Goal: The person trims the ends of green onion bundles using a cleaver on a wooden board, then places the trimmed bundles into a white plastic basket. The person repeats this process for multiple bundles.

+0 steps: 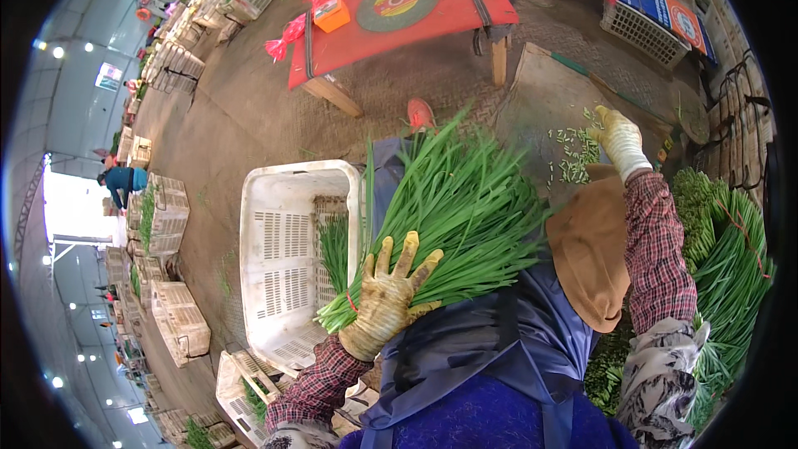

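A large bunch of long green garlic chives [465, 199] lies across my lap, on a dark blue apron [474, 341]. My left hand [386, 299], in a stained yellowish glove, rests over the stem end with its fingers spread on the stalks. A red tie shows beside that hand. My right hand [619, 137], gloved too, reaches out over a flat brown board [540, 91], its fingers partly apart. Small cut green pieces [572, 154] are scattered by its fingertips. No held thing shows in it.
A white plastic crate [258, 258] with some chives inside stands at my left. More tied chives [731, 258] are heaped at my right, near a brown cloth [590, 249]. Ahead is a red-topped table [449, 25] with an orange box [331, 15]. Crates [179, 320] line the far left.
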Tool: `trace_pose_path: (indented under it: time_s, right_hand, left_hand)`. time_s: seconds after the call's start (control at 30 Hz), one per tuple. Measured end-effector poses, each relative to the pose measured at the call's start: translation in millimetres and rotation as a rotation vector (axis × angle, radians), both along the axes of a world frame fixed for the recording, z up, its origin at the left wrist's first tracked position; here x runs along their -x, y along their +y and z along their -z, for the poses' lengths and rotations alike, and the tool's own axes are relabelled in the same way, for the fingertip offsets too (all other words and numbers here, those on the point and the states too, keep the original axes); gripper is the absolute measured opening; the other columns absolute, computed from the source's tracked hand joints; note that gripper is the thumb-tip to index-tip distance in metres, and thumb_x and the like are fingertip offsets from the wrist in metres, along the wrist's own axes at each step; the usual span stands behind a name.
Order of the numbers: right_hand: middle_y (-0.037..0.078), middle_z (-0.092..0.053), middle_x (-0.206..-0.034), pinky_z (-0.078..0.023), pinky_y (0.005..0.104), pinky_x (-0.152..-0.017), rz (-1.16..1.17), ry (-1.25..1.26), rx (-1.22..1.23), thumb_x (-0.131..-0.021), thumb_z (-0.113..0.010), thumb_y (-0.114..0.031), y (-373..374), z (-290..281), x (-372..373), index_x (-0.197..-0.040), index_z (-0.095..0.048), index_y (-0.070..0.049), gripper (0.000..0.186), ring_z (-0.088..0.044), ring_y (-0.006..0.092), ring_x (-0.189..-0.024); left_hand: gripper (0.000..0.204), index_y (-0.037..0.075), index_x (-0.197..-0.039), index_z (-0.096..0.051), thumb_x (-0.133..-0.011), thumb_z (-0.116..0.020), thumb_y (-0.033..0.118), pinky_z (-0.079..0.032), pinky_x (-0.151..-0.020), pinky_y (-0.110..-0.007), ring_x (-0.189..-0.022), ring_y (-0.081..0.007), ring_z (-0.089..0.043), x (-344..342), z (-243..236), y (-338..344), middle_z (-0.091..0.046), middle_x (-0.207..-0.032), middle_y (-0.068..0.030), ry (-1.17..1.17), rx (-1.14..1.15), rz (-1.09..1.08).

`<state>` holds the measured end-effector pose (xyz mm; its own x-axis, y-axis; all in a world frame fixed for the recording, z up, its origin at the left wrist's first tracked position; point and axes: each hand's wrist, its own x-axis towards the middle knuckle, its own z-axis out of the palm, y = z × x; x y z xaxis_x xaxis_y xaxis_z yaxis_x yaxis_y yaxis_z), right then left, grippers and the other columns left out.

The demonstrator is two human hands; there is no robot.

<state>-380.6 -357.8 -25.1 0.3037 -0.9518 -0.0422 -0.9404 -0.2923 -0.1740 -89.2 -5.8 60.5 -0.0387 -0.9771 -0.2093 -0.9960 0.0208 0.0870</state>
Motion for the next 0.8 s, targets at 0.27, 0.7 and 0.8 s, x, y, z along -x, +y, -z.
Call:
trace_pose_path:
  time_s: [0.27,0.7,0.8]
  right_hand:
    - [0.01,-0.067,-0.087,-0.049,0.0399,-0.071,-0.72,-0.537,0.126,-0.086,-0.064,-0.024,75.5,-32.4,-116.7,-0.09,-0.067,-0.009,0.016,-0.063,0.0274,-0.077]
    - [0.015,-0.069,-0.087,-0.053,0.0404,-0.073,-0.497,-0.377,-0.325,-0.086,-0.062,-0.027,118.4,3.5,-175.1,-0.097,-0.068,-0.01,0.022,-0.068,0.032,-0.081]
    - [0.007,-0.066,-0.069,-0.05,0.0398,-0.057,-0.608,-0.083,0.172,-0.086,-0.055,-0.016,109.7,31.2,-170.0,-0.078,-0.06,-0.013,0.01,-0.066,0.0268,-0.06]
  left_hand:
    - [0.085,0.031,-0.145,-0.04,-0.07,-0.074,0.053,-0.034,-0.103,-0.054,-0.13,-0.0469,-0.037,0.9,-0.5,0.2,-0.031,-0.151,-0.0165,-0.053,-0.027,0.01]
    - [0.086,0.031,-0.147,-0.036,-0.073,-0.071,0.053,-0.031,-0.104,-0.056,-0.132,-0.0473,-0.035,-0.8,5.6,1.6,-0.029,-0.153,-0.0168,-0.026,-0.045,-0.011]
    - [0.085,0.031,-0.148,-0.035,-0.073,-0.071,0.053,-0.03,-0.104,-0.056,-0.132,-0.0475,-0.034,1.2,4.2,-0.7,-0.028,-0.153,-0.017,-0.025,-0.06,-0.006]
